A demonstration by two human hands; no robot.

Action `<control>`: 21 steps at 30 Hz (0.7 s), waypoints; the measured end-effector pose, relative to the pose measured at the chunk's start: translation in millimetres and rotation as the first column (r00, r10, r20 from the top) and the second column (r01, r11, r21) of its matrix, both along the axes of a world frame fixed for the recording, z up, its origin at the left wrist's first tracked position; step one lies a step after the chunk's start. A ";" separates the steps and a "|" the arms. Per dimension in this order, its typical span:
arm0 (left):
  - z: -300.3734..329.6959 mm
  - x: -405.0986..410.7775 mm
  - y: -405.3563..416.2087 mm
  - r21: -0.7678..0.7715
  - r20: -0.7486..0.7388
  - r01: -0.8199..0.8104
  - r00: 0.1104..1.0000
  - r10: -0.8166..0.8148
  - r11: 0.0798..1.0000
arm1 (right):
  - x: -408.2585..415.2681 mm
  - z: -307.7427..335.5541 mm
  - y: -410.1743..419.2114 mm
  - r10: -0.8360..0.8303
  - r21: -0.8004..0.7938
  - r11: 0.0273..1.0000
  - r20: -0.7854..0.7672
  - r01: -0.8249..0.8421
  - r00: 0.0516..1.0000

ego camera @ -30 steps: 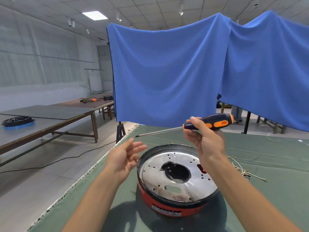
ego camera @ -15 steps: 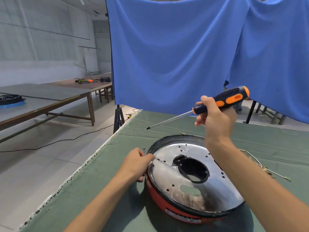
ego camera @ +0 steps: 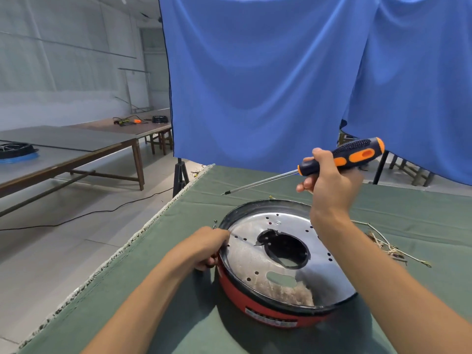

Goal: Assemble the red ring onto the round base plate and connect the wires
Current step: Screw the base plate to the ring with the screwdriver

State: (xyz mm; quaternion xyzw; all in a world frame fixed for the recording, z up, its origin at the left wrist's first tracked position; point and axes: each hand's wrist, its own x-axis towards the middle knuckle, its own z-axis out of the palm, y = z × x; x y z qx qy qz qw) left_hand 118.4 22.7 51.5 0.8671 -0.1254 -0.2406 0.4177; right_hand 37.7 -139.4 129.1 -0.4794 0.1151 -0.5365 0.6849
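Note:
A shiny round base plate [ego camera: 255, 254] with a large centre hole sits inside a red ring [ego camera: 237, 295] on the green-covered table [ego camera: 178, 315]. My left hand [ego camera: 208, 247] grips the left rim of the red ring, fingers curled over the top edge and thumb below. My right hand [ego camera: 329, 182] holds a black-and-orange screwdriver [ego camera: 357, 154] above the plate's far side, its shaft pointing left and slightly down, tip in the air. A bundle of thin wires [ego camera: 383, 245] lies on the cloth right of the plate, partly behind my right forearm.
A small screw or two [ego camera: 215, 223] lies by the rim near my left hand. The table's frayed left edge [ego camera: 122, 254] drops to the floor. Blue cloth [ego camera: 255, 85] hangs behind the table. A black stand [ego camera: 180, 175] and other tables [ego camera: 76, 149] are at left.
My left hand went from open in the air down to the ring's left rim and took hold. My right hand carried the screwdriver up and to the right.

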 end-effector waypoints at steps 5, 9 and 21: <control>8.7 5.5 -2.8 -0.090 -0.095 -0.047 0.995 0.038 0.995 | -3.1 -11.8 -11.4 0.032 0.243 0.970 -0.042 -0.021 0.999; 9.0 2.7 0.9 -0.246 -0.272 -0.162 0.958 0.093 0.956 | -6.4 -21.0 -15.2 0.053 0.347 0.937 -0.023 -0.042 0.998; -11.2 -35.4 -4.5 -0.705 -0.312 -0.352 0.934 0.176 0.616 | -35.2 7.6 -11.1 0.037 0.284 0.957 0.099 -0.064 0.994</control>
